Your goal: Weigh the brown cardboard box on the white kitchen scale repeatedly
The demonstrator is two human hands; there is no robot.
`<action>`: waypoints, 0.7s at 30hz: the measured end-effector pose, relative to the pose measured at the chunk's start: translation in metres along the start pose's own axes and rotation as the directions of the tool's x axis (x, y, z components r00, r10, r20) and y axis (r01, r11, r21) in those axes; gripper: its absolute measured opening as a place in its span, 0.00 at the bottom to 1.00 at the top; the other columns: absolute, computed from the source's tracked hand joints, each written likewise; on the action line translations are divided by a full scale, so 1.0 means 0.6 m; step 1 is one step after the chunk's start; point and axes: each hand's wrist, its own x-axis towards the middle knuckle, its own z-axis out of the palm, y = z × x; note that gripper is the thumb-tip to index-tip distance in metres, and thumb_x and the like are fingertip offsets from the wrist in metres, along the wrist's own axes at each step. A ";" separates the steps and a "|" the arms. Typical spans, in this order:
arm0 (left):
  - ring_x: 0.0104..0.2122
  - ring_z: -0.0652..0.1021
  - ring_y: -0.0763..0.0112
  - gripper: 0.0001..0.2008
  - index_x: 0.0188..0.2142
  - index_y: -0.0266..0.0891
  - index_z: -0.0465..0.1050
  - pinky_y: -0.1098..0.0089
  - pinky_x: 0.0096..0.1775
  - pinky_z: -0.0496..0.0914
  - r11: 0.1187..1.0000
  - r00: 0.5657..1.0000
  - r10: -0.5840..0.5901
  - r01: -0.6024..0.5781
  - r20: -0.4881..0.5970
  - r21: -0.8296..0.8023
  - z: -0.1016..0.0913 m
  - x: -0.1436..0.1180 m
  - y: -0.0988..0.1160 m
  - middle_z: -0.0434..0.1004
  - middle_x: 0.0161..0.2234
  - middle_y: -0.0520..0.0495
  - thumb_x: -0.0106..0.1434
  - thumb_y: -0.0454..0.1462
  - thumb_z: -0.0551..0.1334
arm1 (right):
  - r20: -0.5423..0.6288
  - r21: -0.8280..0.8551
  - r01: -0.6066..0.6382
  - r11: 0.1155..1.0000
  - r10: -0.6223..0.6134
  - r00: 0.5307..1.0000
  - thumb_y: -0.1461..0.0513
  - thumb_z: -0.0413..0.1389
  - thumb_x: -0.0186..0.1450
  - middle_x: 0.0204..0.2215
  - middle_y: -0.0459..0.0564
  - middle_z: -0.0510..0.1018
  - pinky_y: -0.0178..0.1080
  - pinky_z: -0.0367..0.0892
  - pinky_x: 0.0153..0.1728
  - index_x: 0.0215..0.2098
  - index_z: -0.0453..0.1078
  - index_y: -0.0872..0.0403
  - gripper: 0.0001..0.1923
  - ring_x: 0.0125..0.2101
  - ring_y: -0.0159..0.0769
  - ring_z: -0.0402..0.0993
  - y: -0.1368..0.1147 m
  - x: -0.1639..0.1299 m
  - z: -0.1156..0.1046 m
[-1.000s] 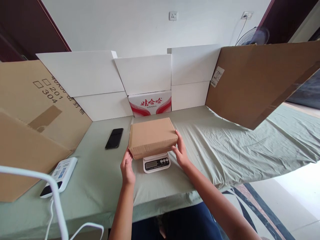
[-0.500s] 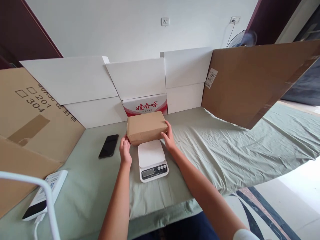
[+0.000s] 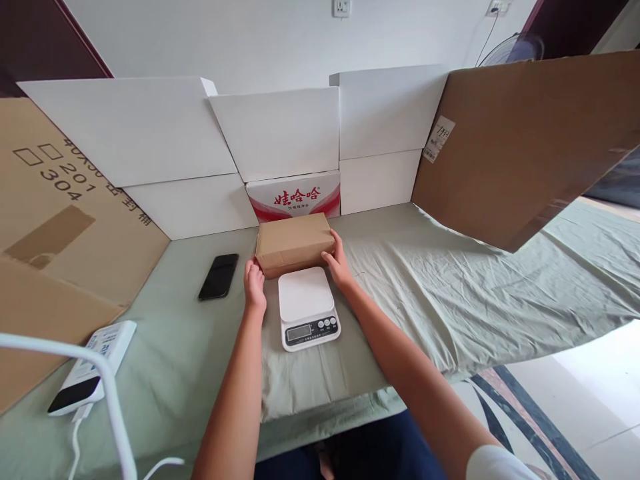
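Cardboard box sitting on bench at 12 o'clock of scale, touching white-red carton. Left hand, right hand gripping box ends. Risk: box nudging carton, or sleeve brushing scale; phone lying at 9 o'clock.

"201" and "304" on the left cardboard sheet (beside two printed checkboxes); "娃哈哈" on the red-and-white carton

Head camera looks forward and down, near the table.

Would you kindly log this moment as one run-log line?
left hand: holds cardboard box | right hand: holds box | kitchen scale: bare
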 end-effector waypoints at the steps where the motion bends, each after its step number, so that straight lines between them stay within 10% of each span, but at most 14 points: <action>1: 0.63 0.71 0.57 0.30 0.55 0.44 0.72 0.58 0.61 0.63 1.000 1.000 -0.009 0.009 -0.001 0.000 -0.001 0.000 0.001 0.73 0.60 0.37 0.60 0.58 0.60 | 0.003 0.006 -0.001 1.000 0.001 1.000 0.55 0.54 0.64 0.71 0.49 0.56 0.54 0.50 0.70 0.71 0.50 0.48 0.38 0.68 0.48 0.56 0.002 0.000 -0.001; 7: 0.69 0.61 0.60 0.33 0.61 0.46 0.70 0.60 0.66 0.55 0.998 0.998 0.056 -0.056 -0.026 0.020 -0.024 0.003 0.014 0.62 0.69 0.40 0.62 0.58 0.58 | -0.032 0.098 0.008 0.995 -0.005 0.999 0.50 0.55 0.64 0.75 0.45 0.44 0.53 0.42 0.73 0.72 0.45 0.45 0.42 0.75 0.43 0.39 0.010 0.006 -0.011; 21: 0.65 0.69 0.55 0.38 0.60 0.42 0.71 0.56 0.63 0.62 0.995 1.000 0.029 -0.029 -0.006 0.099 -0.026 0.011 -0.020 0.70 0.63 0.33 0.59 0.62 0.60 | 0.049 0.050 -0.055 0.997 0.053 0.997 0.53 0.55 0.64 0.72 0.49 0.57 0.55 0.51 0.71 0.72 0.49 0.50 0.41 0.70 0.48 0.56 -0.011 0.000 -0.004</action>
